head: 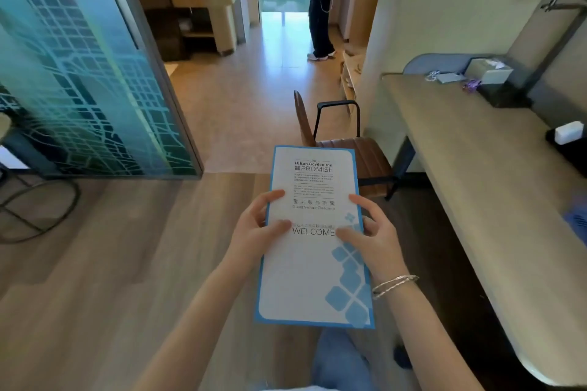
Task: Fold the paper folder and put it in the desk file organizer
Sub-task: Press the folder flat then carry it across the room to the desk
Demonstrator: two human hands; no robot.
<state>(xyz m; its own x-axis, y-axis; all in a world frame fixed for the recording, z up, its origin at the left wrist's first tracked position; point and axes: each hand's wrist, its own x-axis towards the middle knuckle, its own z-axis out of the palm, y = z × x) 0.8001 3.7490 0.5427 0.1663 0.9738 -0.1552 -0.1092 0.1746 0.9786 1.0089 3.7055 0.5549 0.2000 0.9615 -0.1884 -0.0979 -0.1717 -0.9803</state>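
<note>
A white paper folder (313, 276) with a blue border, printed "PROMISE" and "WELCOME", is held closed and flat in front of me above the floor. My left hand (254, 228) grips its left edge, thumb on the cover. My right hand (370, 232) grips its right edge, thumb over the cover, bracelets on the wrist. A blue ribbed object (576, 222) shows at the desk's right edge; I cannot tell whether it is the file organizer.
A long beige desk (476, 174) runs along the right wall with a tissue box (487, 71), a black tray (568, 149) and small items. A brown chair (346, 149) stands beside it. A frosted glass partition (82, 73) is left. A person (322, 3) stands in the hallway.
</note>
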